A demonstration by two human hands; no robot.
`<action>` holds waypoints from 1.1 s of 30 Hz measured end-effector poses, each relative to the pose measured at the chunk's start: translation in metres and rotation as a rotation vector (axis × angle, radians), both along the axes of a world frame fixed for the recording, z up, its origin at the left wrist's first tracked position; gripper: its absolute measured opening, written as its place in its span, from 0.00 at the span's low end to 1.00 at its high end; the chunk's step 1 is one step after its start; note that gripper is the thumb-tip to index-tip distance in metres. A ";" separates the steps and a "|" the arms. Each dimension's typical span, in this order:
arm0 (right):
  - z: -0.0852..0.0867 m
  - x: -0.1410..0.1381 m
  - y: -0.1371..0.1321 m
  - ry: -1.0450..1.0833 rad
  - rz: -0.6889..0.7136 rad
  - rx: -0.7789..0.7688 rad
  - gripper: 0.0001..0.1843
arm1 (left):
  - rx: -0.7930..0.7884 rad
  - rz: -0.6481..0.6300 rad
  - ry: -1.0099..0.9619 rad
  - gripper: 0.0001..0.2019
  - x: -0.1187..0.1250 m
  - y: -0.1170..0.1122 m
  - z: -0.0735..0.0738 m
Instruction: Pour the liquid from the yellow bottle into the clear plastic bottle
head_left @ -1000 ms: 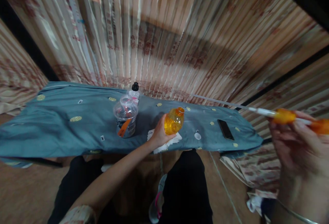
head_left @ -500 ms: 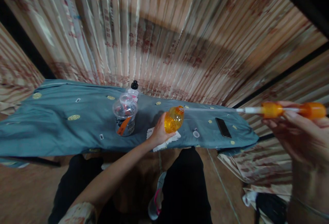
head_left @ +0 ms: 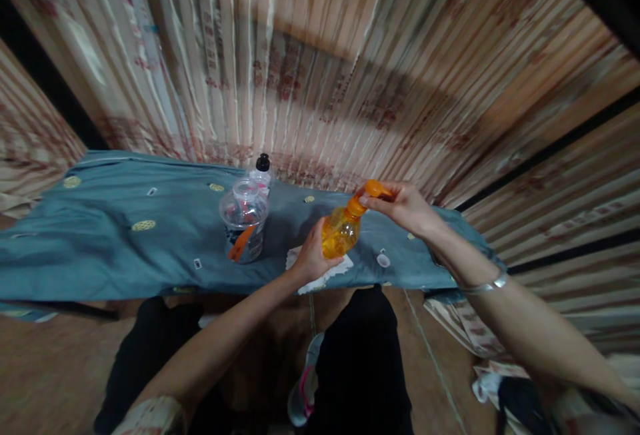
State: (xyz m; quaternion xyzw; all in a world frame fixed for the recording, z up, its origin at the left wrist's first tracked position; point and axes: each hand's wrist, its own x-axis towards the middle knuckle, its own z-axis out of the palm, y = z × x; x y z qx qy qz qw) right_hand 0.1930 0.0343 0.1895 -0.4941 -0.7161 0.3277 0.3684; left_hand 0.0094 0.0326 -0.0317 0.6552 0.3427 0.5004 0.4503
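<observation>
My left hand (head_left: 313, 256) is wrapped round a see-through orange bottle (head_left: 339, 235), which leans to the right over a white cloth or tissue (head_left: 327, 276). An orange pump head (head_left: 376, 188) with its collar sits at the bottle's mouth, and my right hand (head_left: 393, 207) grips it there with closed fingers. Through the bottle wall the pump's tube shows faintly inside. Whether the collar is screwed tight I cannot tell. A silver bangle circles my right wrist.
Left of my hands stands a clear plastic tub (head_left: 244, 225) with an orange label. Behind it is a clear bottle with a black cap (head_left: 263, 163). A small round white piece (head_left: 383, 260) lies on the blue-green cloth (head_left: 175, 248), near the front edge. A pleated curtain (head_left: 310, 75) hangs behind.
My right hand has swung in from the far right with the pump. Its long tube has gone into the bottle, and the collar now meets the mouth. My left hand has hardly moved.
</observation>
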 end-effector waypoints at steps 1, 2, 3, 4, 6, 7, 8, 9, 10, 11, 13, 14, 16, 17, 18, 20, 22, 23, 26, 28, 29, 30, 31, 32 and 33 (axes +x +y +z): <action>-0.005 0.000 0.002 0.004 -0.004 -0.017 0.30 | 0.003 0.001 0.001 0.58 0.000 0.000 -0.001; -0.008 0.001 0.003 0.010 -0.011 -0.030 0.31 | 0.006 0.004 0.001 0.58 0.000 0.000 -0.001; -0.010 0.003 0.004 0.014 -0.015 -0.036 0.31 | 0.008 0.007 0.003 0.58 0.000 0.000 -0.002; -0.011 0.004 0.005 0.017 -0.017 -0.038 0.31 | 0.011 0.008 0.004 0.59 0.000 0.000 -0.003; -0.011 0.007 0.005 0.014 -0.016 -0.033 0.31 | 0.017 0.007 0.006 0.59 0.001 0.000 -0.004; -0.011 0.007 0.005 0.010 -0.014 -0.030 0.30 | 0.020 0.005 0.008 0.58 0.001 0.000 -0.004; -0.012 0.008 0.004 0.005 -0.011 -0.029 0.30 | 0.023 0.003 0.010 0.58 0.001 0.000 -0.004; -0.012 0.008 0.004 0.002 -0.010 -0.030 0.30 | 0.025 0.002 0.013 0.57 0.001 0.000 -0.003; -0.013 0.008 0.004 0.000 -0.009 -0.032 0.30 | 0.026 0.000 0.015 0.57 0.001 0.000 -0.003; -0.013 0.008 0.004 0.000 -0.009 -0.035 0.30 | 0.027 0.000 0.018 0.57 0.001 0.000 -0.003; -0.014 0.009 0.004 0.008 -0.007 -0.050 0.31 | 0.030 -0.001 0.021 0.57 0.000 0.001 -0.002; -0.013 0.010 0.004 0.016 -0.003 -0.062 0.31 | 0.031 -0.001 0.022 0.58 0.000 0.001 -0.002; -0.010 0.015 0.003 0.046 0.013 -0.099 0.32 | 0.032 0.000 0.024 0.58 0.000 0.001 -0.002; -0.009 0.018 0.002 0.072 0.022 -0.126 0.34 | 0.031 0.001 0.027 0.58 0.000 0.001 -0.002; -0.008 0.022 0.001 0.106 0.029 -0.159 0.37 | 0.030 0.001 0.029 0.57 0.000 0.001 -0.002; -0.009 0.030 -0.002 0.191 0.035 -0.237 0.41 | 0.028 0.004 0.035 0.57 0.000 0.001 -0.002; -0.015 0.035 -0.005 0.258 0.040 -0.296 0.40 | 0.029 0.005 0.039 0.57 0.000 0.001 -0.003; -0.019 0.036 -0.006 0.272 0.044 -0.310 0.39 | 0.030 0.007 0.040 0.56 0.000 0.001 -0.003; -0.033 0.030 -0.008 0.271 0.071 -0.288 0.37 | 0.037 0.009 0.041 0.56 0.000 0.001 -0.003; -0.039 0.023 -0.006 0.240 0.103 -0.251 0.34 | 0.042 0.009 0.041 0.57 0.000 0.001 -0.003; -0.041 0.019 -0.005 0.223 0.117 -0.234 0.34 | 0.045 0.008 0.041 0.57 0.000 0.002 -0.003; -0.042 0.016 -0.004 0.212 0.124 -0.218 0.33 | 0.046 0.008 0.041 0.58 0.001 0.002 -0.003; -0.043 0.013 -0.003 0.203 0.129 -0.208 0.33 | 0.047 0.007 0.041 0.58 0.001 0.002 -0.003; -0.043 0.011 -0.001 0.198 0.132 -0.201 0.33 | 0.046 0.006 0.042 0.58 0.001 0.002 -0.002; -0.043 0.011 0.000 0.194 0.134 -0.195 0.34 | 0.044 0.004 0.043 0.58 0.001 0.002 -0.002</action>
